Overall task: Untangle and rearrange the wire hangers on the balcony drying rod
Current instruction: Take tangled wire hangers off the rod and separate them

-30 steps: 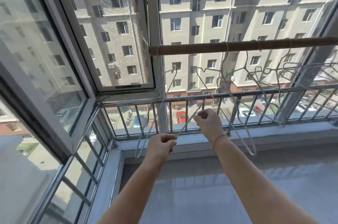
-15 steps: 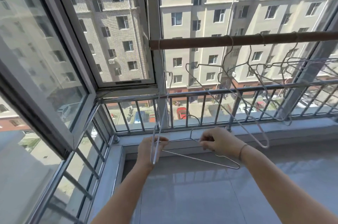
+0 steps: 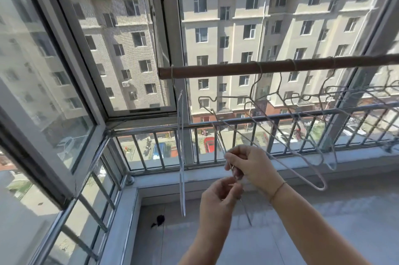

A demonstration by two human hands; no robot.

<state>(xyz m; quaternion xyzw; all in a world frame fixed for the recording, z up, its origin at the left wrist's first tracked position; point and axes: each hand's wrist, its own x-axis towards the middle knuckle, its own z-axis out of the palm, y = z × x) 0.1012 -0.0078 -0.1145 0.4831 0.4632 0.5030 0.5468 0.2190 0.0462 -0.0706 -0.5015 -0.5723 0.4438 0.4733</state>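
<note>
A brown drying rod (image 3: 237, 70) crosses the upper middle of the view. One wire hanger (image 3: 182, 156) hangs edge-on from its left end, free of both hands. A tangle of several wire hangers (image 3: 287, 100) hangs further right. My right hand (image 3: 248, 164) and my left hand (image 3: 218, 200) are close together below the rod, both pinching one loose wire hanger (image 3: 245, 206), seen nearly edge-on. A lower corner of a tangled hanger (image 3: 319, 184) dangles to the right of my right wrist.
A metal railing (image 3: 280, 116) runs along the window behind the hangers. An open window frame (image 3: 71, 83) juts in at the left. A small dark object (image 3: 159, 220) lies on the tiled ledge (image 3: 323, 232) below.
My left hand has let go of the hanger at the rod's left end and moved right to join my right hand on the loose hanger, which has turned from flat to nearly edge-on.
</note>
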